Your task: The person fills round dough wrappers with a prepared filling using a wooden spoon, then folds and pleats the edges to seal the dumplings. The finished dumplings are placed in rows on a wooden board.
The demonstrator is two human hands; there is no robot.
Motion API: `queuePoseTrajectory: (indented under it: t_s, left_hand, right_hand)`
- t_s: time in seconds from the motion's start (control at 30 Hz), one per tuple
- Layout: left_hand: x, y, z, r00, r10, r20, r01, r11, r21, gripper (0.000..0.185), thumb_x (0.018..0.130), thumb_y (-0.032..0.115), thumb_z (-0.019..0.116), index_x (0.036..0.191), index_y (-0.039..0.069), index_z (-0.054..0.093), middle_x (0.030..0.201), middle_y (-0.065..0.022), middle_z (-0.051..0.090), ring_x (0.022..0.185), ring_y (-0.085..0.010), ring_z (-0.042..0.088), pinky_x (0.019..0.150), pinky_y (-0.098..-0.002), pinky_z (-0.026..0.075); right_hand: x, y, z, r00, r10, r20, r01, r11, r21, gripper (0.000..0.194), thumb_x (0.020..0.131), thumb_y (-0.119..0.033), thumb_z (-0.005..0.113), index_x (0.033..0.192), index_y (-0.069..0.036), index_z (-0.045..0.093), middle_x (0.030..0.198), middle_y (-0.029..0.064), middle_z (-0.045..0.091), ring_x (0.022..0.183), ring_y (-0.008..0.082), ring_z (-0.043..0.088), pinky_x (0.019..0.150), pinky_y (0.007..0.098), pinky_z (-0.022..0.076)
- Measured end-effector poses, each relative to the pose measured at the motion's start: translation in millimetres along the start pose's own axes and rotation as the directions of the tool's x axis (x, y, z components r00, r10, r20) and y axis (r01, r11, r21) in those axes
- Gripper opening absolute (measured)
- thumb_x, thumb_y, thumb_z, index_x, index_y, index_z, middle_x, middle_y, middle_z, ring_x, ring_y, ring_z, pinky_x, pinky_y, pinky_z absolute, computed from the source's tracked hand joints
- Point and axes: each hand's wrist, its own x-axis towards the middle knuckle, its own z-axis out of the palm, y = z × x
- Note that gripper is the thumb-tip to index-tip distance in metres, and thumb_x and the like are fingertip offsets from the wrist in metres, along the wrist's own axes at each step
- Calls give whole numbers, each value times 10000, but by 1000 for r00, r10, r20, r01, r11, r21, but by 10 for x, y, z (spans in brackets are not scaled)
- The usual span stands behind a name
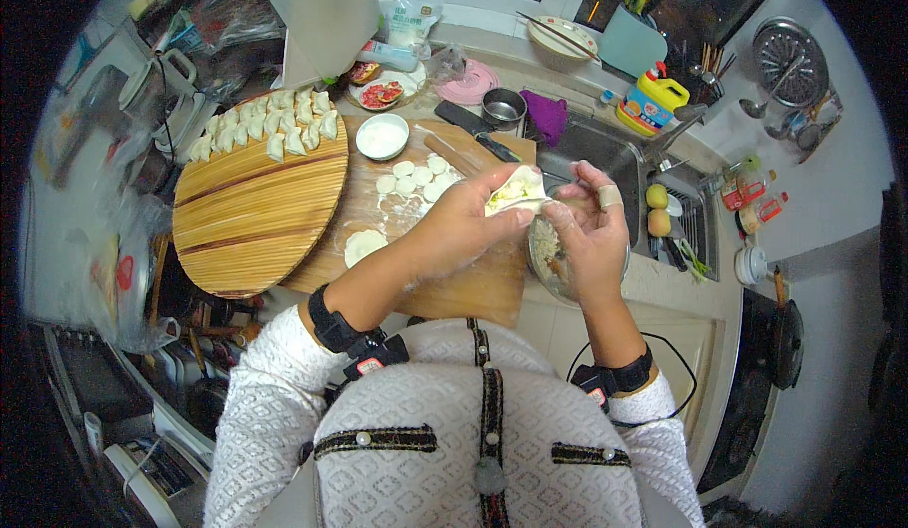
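Note:
A partly folded dumpling (pixel 516 193) with pale green-yellow filling lies in my left hand (pixel 464 219), thumb over its near edge. The fingertips of my right hand (pixel 587 226) pinch its right corner; a finger wears a bandage. Beneath my right hand is a glass bowl of filling (pixel 545 248), partly covered by the hand. One rolled wrapper (pixel 364 247) and several small dough discs (pixel 406 185) rest on the floured wooden board (pixel 468 294). A rolling pin (pixel 454 155) lies behind them, near a white bowl of flour (pixel 382 136). Folded dumplings (pixel 294 141) stand in rows on a round slatted tray (pixel 255 209).
Behind the board are a small metal pot (pixel 504 108), a purple cloth (pixel 545 118) and a plate with cut pomegranate (pixel 381 93). The sink (pixel 603 152) is at the right, with a yellow detergent bottle (pixel 650 102) behind it. A black cable (pixel 691 365) hangs by my right wrist.

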Motion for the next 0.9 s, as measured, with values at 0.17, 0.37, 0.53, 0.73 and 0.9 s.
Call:
queuePoseTrajectory:
  t_s: [0.17, 0.37, 0.53, 0.73, 0.9]
  left_hand:
    - [-10, 5, -21, 981, 125, -151, -135, 989, -56, 523, 902, 86, 620, 1370, 8, 398, 1230, -78, 563, 1122, -128, 533, 969, -278, 430]
    - [6, -179, -55, 974, 86, -209, -122, 978, -169, 502, 905, 80, 617, 1357, 13, 410, 1195, -67, 573, 1091, -130, 548, 951, -274, 442]
    - [2, -270, -87, 992, 10, -128, -50, 949, -312, 452, 918, 101, 608, 1316, -16, 430, 1156, -79, 591, 1043, -123, 564, 914, -271, 465]
    - [-54, -207, -85, 998, -48, 51, 66, 899, -432, 417, 907, 103, 621, 1281, -3, 468, 1150, -56, 597, 1019, -107, 582, 890, -252, 480]
    - [-94, -162, -86, 991, -60, 118, 84, 975, -207, 414, 900, 141, 642, 1268, 13, 503, 1158, -53, 602, 1021, -101, 586, 890, -250, 475]
  right_hand:
    - [3, -34, 88, 859, 264, 438, -489, 674, 553, 473, 910, -92, 613, 1310, 72, 421, 1164, 151, 595, 935, 184, 642, 768, 262, 572]
    - [15, -9, 190, 855, 351, 382, -501, 750, 432, 449, 896, -38, 608, 1295, 74, 434, 1144, 162, 601, 921, 175, 655, 786, 260, 563]
    - [-59, 44, 226, 916, 316, 245, -388, 853, 348, 397, 853, -12, 655, 1225, 22, 519, 1091, 107, 601, 903, 141, 631, 712, 222, 546]
    - [-63, 96, 122, 977, -11, 211, 39, 991, -129, 217, 782, -44, 737, 991, -42, 680, 1124, 56, 565, 935, 119, 571, 715, 230, 483]
    - [-90, 70, 81, 982, 1, 190, 4, 1000, -24, 172, 760, -73, 756, 921, -40, 708, 1160, 82, 541, 979, 145, 559, 761, 257, 464]
